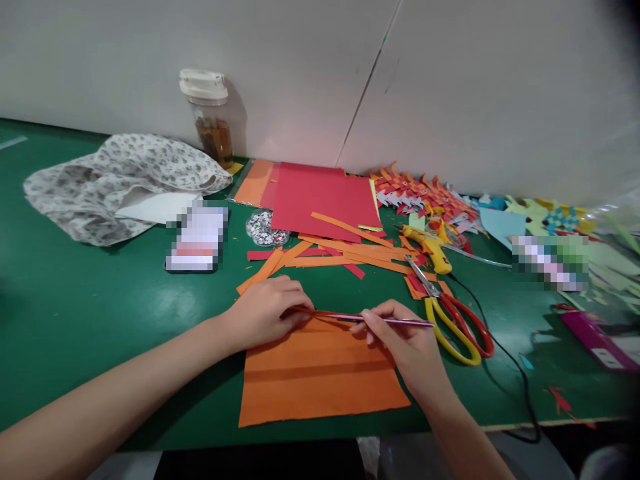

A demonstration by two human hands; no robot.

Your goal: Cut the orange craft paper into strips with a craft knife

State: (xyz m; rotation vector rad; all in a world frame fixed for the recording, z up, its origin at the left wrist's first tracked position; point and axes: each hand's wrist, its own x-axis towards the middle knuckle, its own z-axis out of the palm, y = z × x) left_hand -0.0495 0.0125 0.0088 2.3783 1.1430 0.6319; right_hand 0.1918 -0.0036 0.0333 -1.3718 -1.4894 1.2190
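Observation:
An orange paper sheet (320, 373) lies on the green table (100, 313) in front of me. My left hand (267, 310) rests fingers-down on the sheet's far edge, pressing a thin ruler-like strip (320, 313) along it. My right hand (400, 333) pinches a slim pink pencil (395, 322) that lies nearly flat, tip pointing left toward the strip. Yellow-and-red scissors (450, 320) lie just right of my right hand.
Cut orange and red strips (345, 257) and a red paper stack (325, 197) lie beyond the sheet. A yellow glue gun (430, 248), woven paper pieces (425, 193), a phone (197, 240), a patterned cloth (120, 180) and a bottle (210, 117) sit further back. A black cord (505, 360) runs off the front edge.

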